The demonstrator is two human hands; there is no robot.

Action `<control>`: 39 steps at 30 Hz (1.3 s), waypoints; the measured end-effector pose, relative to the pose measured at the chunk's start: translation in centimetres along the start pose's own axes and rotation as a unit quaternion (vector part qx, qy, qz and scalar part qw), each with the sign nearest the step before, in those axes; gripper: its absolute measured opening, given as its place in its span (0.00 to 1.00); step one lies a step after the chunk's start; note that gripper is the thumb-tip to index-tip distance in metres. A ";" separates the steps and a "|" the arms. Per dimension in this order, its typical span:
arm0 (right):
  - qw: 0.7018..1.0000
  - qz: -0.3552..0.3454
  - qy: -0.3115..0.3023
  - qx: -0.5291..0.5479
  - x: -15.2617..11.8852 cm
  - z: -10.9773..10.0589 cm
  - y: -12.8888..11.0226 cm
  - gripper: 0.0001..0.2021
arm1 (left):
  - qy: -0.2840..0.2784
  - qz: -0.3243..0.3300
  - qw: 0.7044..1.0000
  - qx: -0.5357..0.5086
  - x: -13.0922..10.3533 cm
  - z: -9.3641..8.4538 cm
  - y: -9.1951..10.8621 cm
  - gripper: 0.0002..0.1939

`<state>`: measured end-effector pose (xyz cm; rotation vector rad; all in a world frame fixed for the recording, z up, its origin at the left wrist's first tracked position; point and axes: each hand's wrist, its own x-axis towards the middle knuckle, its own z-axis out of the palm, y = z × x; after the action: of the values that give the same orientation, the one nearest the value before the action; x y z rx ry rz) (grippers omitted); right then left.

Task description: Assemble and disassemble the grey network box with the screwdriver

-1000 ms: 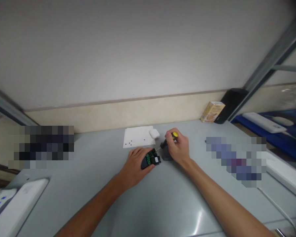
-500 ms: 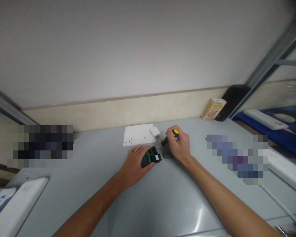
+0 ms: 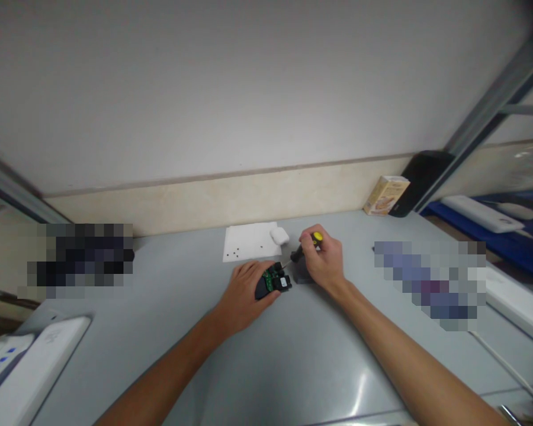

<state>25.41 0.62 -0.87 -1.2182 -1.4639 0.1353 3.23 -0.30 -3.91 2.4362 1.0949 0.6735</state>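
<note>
My left hand [image 3: 244, 296] wraps round what looks like an opened computer mouse [image 3: 276, 280], a black shell with a green circuit board bared, and holds it on the table. In my right hand [image 3: 325, 260] is a screwdriver [image 3: 298, 254] with a black and yellow handle. It slants down to the left, its tip at the far right part of the mouse; exact contact is too small to tell. Partly hidden beneath my right hand lies a dark flat piece [image 3: 301, 273]. Just beyond, a white sheet [image 3: 249, 239] bears several small dark screws [image 3: 234, 253].
A white rounded object [image 3: 279, 236] sits on the sheet's right corner. A yellow box [image 3: 385, 195] and a black case [image 3: 421, 180] lean at the back right. A white power strip [image 3: 57, 349] lies left on the grey table [image 3: 275, 367]. Blurred-out items flank both sides.
The whole view has shifted very slightly. Both hands, the mouse and the screwdriver keep the same positions relative to each other.
</note>
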 end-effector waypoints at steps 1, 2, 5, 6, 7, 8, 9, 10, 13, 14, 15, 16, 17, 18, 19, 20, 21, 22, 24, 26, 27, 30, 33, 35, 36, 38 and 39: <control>1.000 -0.001 -0.001 0.000 0.0 0.0 0.0 0.11 | 0.001 0.001 1.000 0.000 0.0 0.0 0.0 0.26; 1.000 -0.003 -0.003 0.000 0.0 0.0 -0.1 0.11 | 0.003 0.002 1.000 0.000 0.0 0.1 -0.1 0.26; 1.000 -0.011 -0.009 -0.004 0.0 -0.1 -0.4 0.11 | 0.006 0.005 1.000 0.002 0.0 0.1 -0.2 0.27; 1.000 -0.015 -0.011 -0.006 0.0 -0.1 -0.5 0.11 | 0.006 0.005 1.000 0.002 0.0 0.1 -0.2 0.27; 1.000 -0.019 -0.014 -0.007 0.0 -0.1 -0.6 0.11 | 0.007 0.006 1.000 0.002 0.0 0.1 -0.2 0.27; 1.000 -0.022 -0.017 -0.008 0.0 -0.2 -0.7 0.11 | 0.007 0.005 1.000 0.002 0.0 0.1 -0.2 0.27; 0.999 -0.025 -0.019 -0.009 0.0 -0.2 -0.8 0.10 | 0.008 0.005 1.000 0.003 0.0 0.1 -0.2 0.26; 0.999 -0.028 -0.022 -0.009 0.0 -0.2 -0.8 0.10 | 0.009 0.005 1.000 0.003 0.0 0.1 -0.2 0.26; 0.999 -0.037 -0.028 -0.008 -0.2 -0.2 -0.8 0.09 | 0.009 0.003 1.000 0.000 0.0 0.1 -0.1 0.26; 0.999 -0.040 -0.030 -0.007 -0.2 -0.2 -0.7 0.09 | 0.008 0.002 1.000 -0.002 0.0 0.1 0.0 0.26; 0.999 -0.043 -0.033 -0.005 -0.2 -0.2 -0.7 0.09 | 0.007 0.000 1.000 -0.004 0.0 0.1 0.0 0.26; 0.998 -0.044 -0.035 -0.004 -0.3 -0.2 -0.6 0.09 | 0.005 -0.002 1.000 -0.005 0.0 0.0 0.0 0.26; 0.998 -0.045 -0.038 -0.004 -0.3 -0.2 -0.6 0.09 | 0.004 -0.004 1.000 -0.005 0.0 0.0 0.1 0.26; 0.998 -0.045 -0.040 -0.003 -0.3 -0.2 -0.6 0.09 | 0.003 -0.006 1.000 -0.006 0.0 0.0 0.1 0.26; 0.998 -0.045 -0.041 -0.003 -0.3 -0.2 -0.5 0.09 | 0.003 -0.006 1.000 -0.006 0.1 0.0 0.1 0.26; 0.998 -0.044 -0.042 -0.004 -0.3 -0.2 -0.5 0.09 | 0.003 -0.005 1.000 -0.007 0.1 0.0 0.1 0.26; 0.998 -0.044 -0.043 -0.004 -0.3 -0.2 -0.5 0.09 | 0.005 -0.004 1.000 -0.007 0.1 0.0 0.1 0.26; 0.998 -0.044 -0.043 -0.004 -0.4 -0.2 -0.5 0.09 | 0.007 -0.003 1.000 -0.006 0.1 0.0 0.1 0.26; 0.998 -0.044 -0.044 -0.005 -0.4 -0.2 -0.5 0.09 | 0.011 -0.001 1.000 -0.003 0.1 0.1 0.0 0.26; 0.998 -0.046 -0.045 -0.007 -0.4 -0.2 -0.5 0.09 | 0.013 -0.001 1.000 0.000 0.2 0.1 0.1 0.25; 0.998 -0.048 -0.046 -0.008 -0.4 -0.2 -0.6 0.09 | 0.013 0.000 1.000 0.000 0.2 0.2 0.1 0.25; 0.997 -0.057 -0.059 -0.008 -0.3 -0.3 -1.0 0.09 | 0.011 0.001 1.000 -0.003 0.2 0.1 0.1 0.25; 0.993 -0.065 -0.095 -0.001 0.0 -0.3 -1.6 0.08 | 0.010 0.000 1.000 -0.006 0.2 0.1 0.1 0.25; 0.990 -0.066 -0.125 0.009 0.3 -0.2 -2.1 0.08 | 0.009 0.000 1.000 -0.007 0.2 0.1 0.1 0.25; 0.988 -0.065 -0.140 0.014 0.5 -0.1 -2.4 0.09 | 0.009 0.001 1.000 -0.007 0.2 0.1 0.1 0.26; 0.983 -0.065 -0.171 0.019 1.1 0.3 -3.1 0.09 | 0.011 0.003 1.000 -0.007 0.2 0.2 0.1 0.26; 0.980 -0.066 -0.185 0.023 1.4 0.5 -3.4 0.09 | 0.013 0.002 1.000 -0.007 0.2 0.2 0.1 0.25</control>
<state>23.31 0.40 2.16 -1.0926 -1.8488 0.3190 3.47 -0.23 -3.96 2.4248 1.0908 0.7135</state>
